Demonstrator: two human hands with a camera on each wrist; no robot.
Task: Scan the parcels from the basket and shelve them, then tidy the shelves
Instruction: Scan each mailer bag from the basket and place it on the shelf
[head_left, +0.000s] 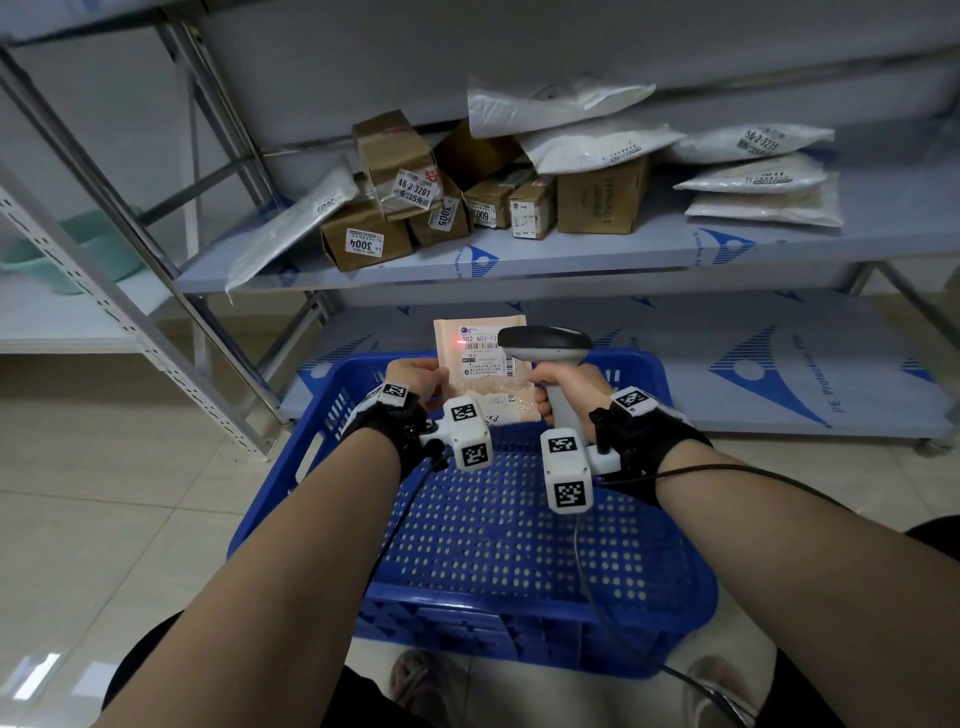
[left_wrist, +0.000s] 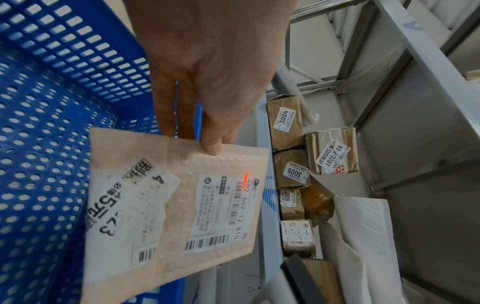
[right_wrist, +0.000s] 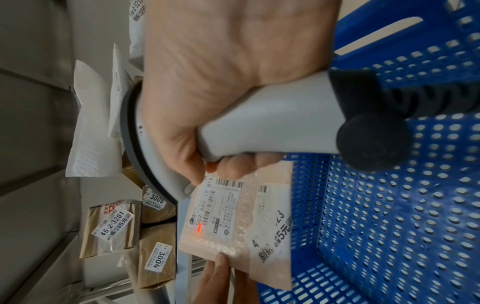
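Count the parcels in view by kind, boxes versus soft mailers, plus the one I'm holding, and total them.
Brown cardboard boxes on the shelf: 7
Pale soft mailers on the shelf: 6
Pink bubble mailer in the left hand: 1
Total: 14

The basket (head_left: 675, 582) is sitting on the floor (head_left: 104, 467) in front of the shelf unit (head_left: 623, 254), just before the edge of its lowest board. Above the basket's far rim, the left hand (head_left: 413, 382) is holding a padded parcel (head_left: 480, 364) by its left edge, while the right hand (head_left: 571, 389) is holding the scanner (head_left: 545, 345) just right of it. Boxes (head_left: 363, 239) are crowding the middle board's left half, with mailers (head_left: 758, 176) lying stacked toward its right end.
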